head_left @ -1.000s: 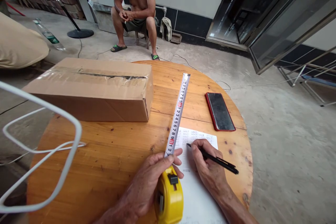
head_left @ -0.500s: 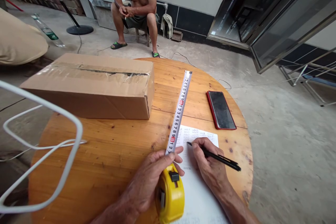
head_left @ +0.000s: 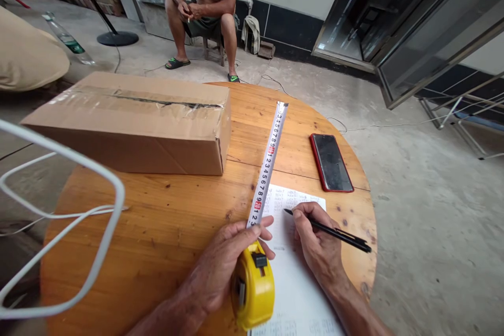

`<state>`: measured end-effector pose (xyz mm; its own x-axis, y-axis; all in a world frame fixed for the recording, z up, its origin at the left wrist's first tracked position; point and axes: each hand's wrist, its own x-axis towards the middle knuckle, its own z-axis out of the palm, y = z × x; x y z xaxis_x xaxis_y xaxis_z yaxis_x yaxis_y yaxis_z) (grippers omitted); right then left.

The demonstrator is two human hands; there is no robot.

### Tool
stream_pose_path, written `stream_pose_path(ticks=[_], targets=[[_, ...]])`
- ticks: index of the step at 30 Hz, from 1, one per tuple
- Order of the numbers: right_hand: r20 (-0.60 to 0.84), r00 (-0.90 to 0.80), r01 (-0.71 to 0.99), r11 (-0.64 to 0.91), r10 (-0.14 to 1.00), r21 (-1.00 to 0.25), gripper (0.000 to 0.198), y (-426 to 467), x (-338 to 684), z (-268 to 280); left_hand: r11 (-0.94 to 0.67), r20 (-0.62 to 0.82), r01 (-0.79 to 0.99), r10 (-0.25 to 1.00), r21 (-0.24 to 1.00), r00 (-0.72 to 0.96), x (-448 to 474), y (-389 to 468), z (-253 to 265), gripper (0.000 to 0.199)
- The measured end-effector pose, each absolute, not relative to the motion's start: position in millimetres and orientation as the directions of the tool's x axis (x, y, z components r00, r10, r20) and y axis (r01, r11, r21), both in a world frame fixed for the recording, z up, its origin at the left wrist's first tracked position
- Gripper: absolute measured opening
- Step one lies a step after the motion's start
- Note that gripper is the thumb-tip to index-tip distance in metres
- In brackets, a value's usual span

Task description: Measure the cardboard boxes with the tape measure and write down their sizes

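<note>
Had pen (head_left: 344, 237) pinched slantwise in right hand (head_left: 319, 244) over handwritten sheet (head_left: 293, 294), plus tape measure (head_left: 258, 289) in half-curled left hand (head_left: 218, 262) by sheet's left edge.

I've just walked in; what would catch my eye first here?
Most likely the yellow tape measure in the left hand, its blade extended over the table. Beside it, the right hand holds a black pen over a sheet. A big brown box sits toward the table's far left.
</note>
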<state>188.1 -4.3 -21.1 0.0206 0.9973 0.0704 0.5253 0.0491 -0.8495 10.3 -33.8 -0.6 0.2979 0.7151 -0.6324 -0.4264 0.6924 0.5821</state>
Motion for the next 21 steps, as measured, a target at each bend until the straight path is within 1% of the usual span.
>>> stream_pose_path(ticks=[8,21], targets=[[0.090,-0.012,0.581,0.080,0.996,-0.810,0.018,-3.6,187.3,-22.0,0.689,-0.630,-0.423,0.719,0.589,0.294,10.3,-31.2,2.0,0.025],[0.175,-0.073,0.652,0.180,0.982,-0.737,0.017,-1.6,184.5,-18.7,0.688,-0.637,-0.432,0.717,0.583,0.282,9.6,-32.1,2.8,0.024]])
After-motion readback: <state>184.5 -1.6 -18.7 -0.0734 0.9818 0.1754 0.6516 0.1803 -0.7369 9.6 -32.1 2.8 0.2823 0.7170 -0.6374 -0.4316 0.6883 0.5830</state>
